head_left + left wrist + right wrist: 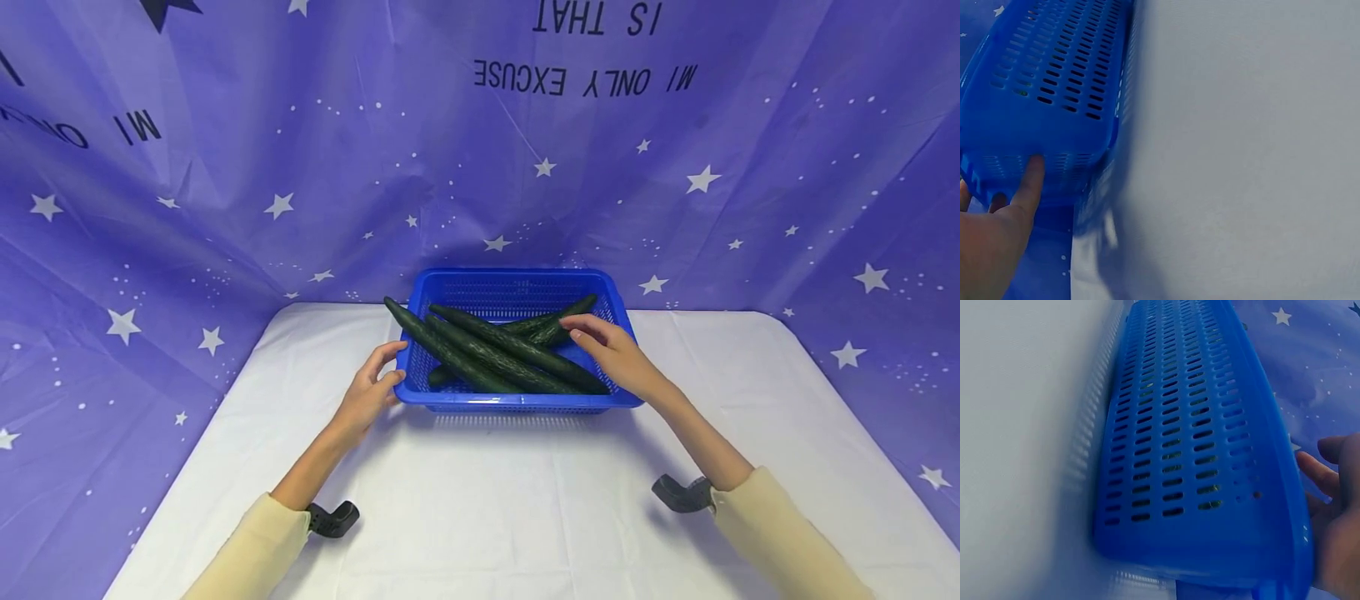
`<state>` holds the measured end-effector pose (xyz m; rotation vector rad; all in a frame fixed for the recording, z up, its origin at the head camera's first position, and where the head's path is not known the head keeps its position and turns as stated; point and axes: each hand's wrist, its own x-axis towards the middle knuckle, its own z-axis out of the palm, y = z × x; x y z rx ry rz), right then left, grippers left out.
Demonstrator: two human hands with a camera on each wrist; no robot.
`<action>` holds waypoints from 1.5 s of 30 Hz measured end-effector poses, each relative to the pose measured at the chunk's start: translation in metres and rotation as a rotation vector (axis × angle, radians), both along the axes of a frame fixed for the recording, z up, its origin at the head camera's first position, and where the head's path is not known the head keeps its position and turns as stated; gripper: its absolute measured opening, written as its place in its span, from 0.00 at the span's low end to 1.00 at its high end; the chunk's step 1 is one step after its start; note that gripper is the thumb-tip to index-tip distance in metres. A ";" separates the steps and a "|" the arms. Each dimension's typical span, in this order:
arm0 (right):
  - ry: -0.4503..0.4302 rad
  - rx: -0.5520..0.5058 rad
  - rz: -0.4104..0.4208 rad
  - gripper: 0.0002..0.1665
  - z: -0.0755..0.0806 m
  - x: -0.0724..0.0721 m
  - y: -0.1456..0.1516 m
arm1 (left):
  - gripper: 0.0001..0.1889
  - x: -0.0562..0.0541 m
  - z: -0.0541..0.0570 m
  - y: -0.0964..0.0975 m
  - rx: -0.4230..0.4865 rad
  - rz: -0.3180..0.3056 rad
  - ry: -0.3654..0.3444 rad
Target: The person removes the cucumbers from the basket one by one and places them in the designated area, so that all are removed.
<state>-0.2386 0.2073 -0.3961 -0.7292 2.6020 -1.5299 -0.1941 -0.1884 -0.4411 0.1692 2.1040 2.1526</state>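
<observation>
A blue plastic basket (517, 400) with slotted walls holds several long dark green cucumbers (480, 354). One cucumber's tip pokes out over the left back rim. My left hand (367, 396) is at the basket's left end, its thumb and fingers touching the outside of the rim and wall. In the left wrist view, a fairly straight digit of that hand (997, 240) rests against the end wall. My right hand (615, 354) reaches over the right rim, fingers slightly bent above the cucumbers. Whether its fingertips touch a cucumber I cannot tell. The right wrist view shows that hand (1338, 512) beyond the rim.
The basket stands near the back edge of a table with a white cloth (487, 508). A purple curtain (450, 167) with stars and lettering hangs behind and at both sides. Black curved pieces (333, 521) sit at both wrists, by the cream sleeves.
</observation>
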 end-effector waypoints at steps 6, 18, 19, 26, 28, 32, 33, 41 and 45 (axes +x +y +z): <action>-0.043 0.005 0.053 0.23 -0.004 -0.011 -0.013 | 0.28 -0.001 -0.006 -0.001 0.034 0.001 -0.021; -0.081 0.076 0.155 0.24 -0.014 -0.029 -0.032 | 0.27 0.000 -0.011 -0.003 0.071 -0.033 -0.011; -0.089 0.079 0.161 0.24 -0.014 -0.029 -0.033 | 0.27 0.000 -0.011 -0.003 0.073 -0.034 -0.011; -0.102 0.165 0.192 0.26 -0.011 -0.035 -0.042 | 0.27 -0.001 -0.011 -0.003 0.084 -0.023 -0.015; -0.103 0.192 0.191 0.26 -0.011 -0.037 -0.044 | 0.27 -0.001 -0.012 -0.003 0.086 -0.022 -0.015; -0.118 0.241 0.174 0.27 -0.009 -0.041 -0.047 | 0.27 -0.001 -0.012 -0.003 0.085 -0.024 -0.015; -0.119 0.256 0.170 0.27 -0.009 -0.042 -0.048 | 0.27 -0.001 -0.011 -0.003 0.083 -0.024 -0.014; -0.103 0.355 0.166 0.29 -0.008 -0.050 -0.056 | 0.28 -0.002 -0.008 -0.001 0.076 -0.020 -0.024; -0.116 0.411 0.161 0.30 -0.005 -0.052 -0.059 | 0.28 -0.002 -0.007 0.000 0.080 -0.017 -0.025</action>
